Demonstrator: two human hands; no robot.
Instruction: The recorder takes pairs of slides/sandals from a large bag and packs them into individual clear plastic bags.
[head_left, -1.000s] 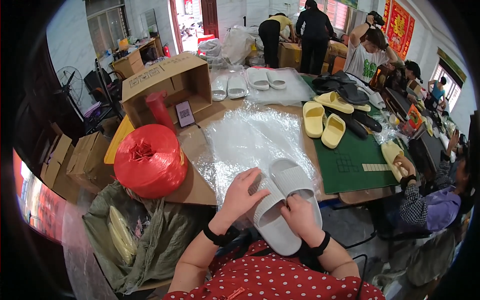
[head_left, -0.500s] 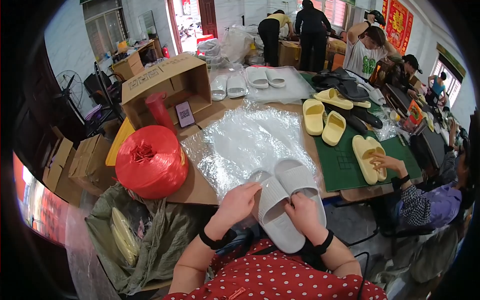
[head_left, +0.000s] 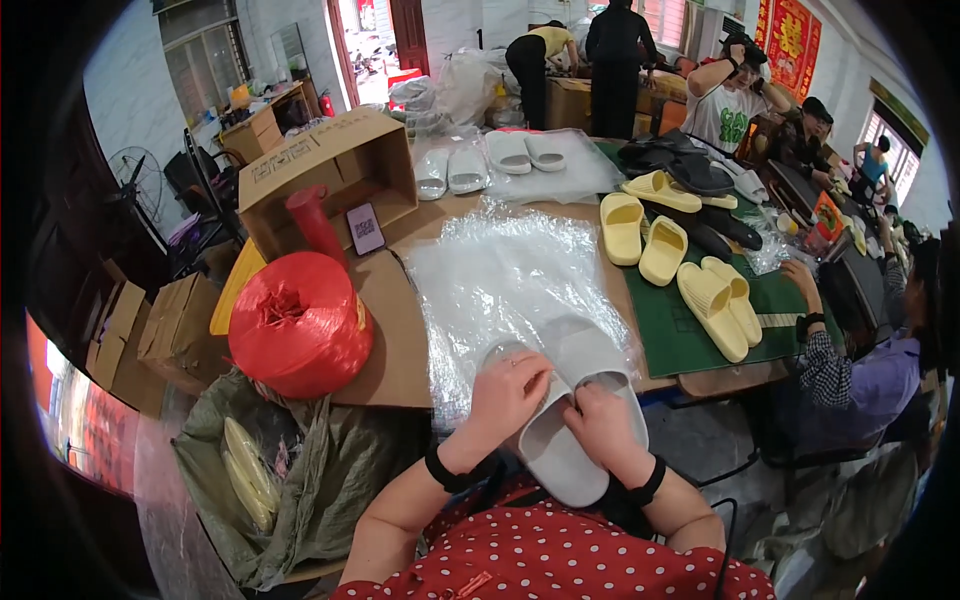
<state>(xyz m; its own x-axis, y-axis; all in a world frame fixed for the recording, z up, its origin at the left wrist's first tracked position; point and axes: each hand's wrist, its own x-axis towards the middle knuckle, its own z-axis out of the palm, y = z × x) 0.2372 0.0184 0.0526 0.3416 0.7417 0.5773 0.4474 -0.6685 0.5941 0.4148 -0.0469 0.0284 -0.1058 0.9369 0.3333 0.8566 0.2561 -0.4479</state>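
A pair of light grey slide slippers [head_left: 565, 468] is held at the near edge of the table, toes pointing away from me. My right hand [head_left: 608, 425] is closed on them, its fingers at the foot openings where the two slippers meet. My left hand [head_left: 510, 395] lies over the ribbed strap of the left slipper, thumb and fingers pinched together. What is between those fingertips, if anything, is too small to make out. Beneath and beyond the toes spreads a layer of clear plastic bags [head_left: 515, 265] on the table.
Left are a big red twine roll [head_left: 300, 325], an open cardboard box [head_left: 330, 180], a phone [head_left: 365, 228] and a green sack [head_left: 300, 480]. White slippers [head_left: 468, 170] stand at the back. Yellow slippers [head_left: 712, 310] lie on a green mat [head_left: 675, 335], beside a co-worker's hand [head_left: 803, 280].
My left hand has moved right, from the slipper's outer edge onto its strap. My right hand keeps its hold. The co-worker's hand has left the near yellow pair, which now sits farther left.
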